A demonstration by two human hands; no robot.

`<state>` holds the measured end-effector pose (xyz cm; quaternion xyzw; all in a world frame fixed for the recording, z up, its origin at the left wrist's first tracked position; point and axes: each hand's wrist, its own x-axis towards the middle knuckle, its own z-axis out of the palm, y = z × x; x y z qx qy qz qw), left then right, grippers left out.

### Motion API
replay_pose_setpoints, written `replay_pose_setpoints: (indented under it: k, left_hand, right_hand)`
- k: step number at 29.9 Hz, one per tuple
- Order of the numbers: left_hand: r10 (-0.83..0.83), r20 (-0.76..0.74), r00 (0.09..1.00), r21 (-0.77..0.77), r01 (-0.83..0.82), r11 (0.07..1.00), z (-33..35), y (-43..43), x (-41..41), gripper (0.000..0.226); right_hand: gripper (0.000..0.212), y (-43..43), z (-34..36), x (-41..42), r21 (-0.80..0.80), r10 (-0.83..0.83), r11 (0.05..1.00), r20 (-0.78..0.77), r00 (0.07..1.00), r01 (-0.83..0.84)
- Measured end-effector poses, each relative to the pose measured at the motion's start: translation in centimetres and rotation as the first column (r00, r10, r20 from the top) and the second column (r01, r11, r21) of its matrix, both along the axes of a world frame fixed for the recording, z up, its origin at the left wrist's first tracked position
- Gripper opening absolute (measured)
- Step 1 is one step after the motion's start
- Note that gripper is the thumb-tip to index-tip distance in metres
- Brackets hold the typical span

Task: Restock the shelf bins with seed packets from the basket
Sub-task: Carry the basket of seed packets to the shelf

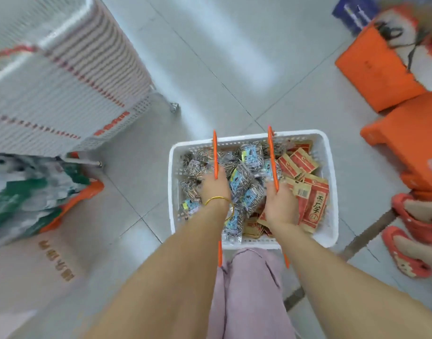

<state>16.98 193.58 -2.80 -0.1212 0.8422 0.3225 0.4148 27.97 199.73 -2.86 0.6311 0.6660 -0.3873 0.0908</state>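
A white plastic basket (330, 187) sits low in front of me, above the tiled floor and my pink trouser leg. It holds clear packets of striped seeds with blue labels (249, 155) on the left and brown-and-red paper packets (315, 206) on the right. Two thin orange handles stand up from its rim. My left hand (213, 189), with a yellow bracelet at the wrist, grips the left handle (215, 152). My right hand (281, 206) grips the right handle (271, 155). The fingers of both hands are hidden beneath them.
A tall stack of white baskets (63, 89) on a wheeled stand fills the upper left. Green-and-white bags (26, 196) lie at the left. Orange stools (406, 143) and an orange box (374, 67) stand at the right. Another person's feet in orange sandals (410, 241) are nearby.
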Motion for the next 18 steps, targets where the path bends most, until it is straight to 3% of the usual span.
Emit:
replay_pose_setpoints:
  k: [4, 8, 12, 18]
  left_hand:
    - [0.323, -0.04, 0.946, 0.069, -0.32, 0.945, 1.4, -4.3, -4.6, 0.042]
    - [0.589, -0.069, 0.805, 0.092, -0.582, 0.808, 2.6, -9.2, -7.9, 0.044]
    - [0.804, -0.092, 0.588, 0.079, -0.8, 0.594, 3.1, -15.0, -8.6, 0.048]
    - [0.95, -0.122, 0.287, 0.025, -0.956, 0.292, 2.6, -25.1, -6.3, 0.041]
  right_hand:
    - [0.041, -0.9, 1.9, -7.1, 0.009, 0.315, 0.949, -0.027, 0.949, -0.314]
    - [0.043, -4.2, 2.3, -13.5, -0.002, 0.584, 0.811, -0.022, 0.811, -0.584]
    - [0.034, -8.4, 3.2, -17.9, -0.014, 0.779, 0.624, -0.077, 0.623, -0.782]
    - [0.03, -18.8, 3.0, -21.0, -0.04, 0.971, 0.234, -0.047, 0.235, -0.971]
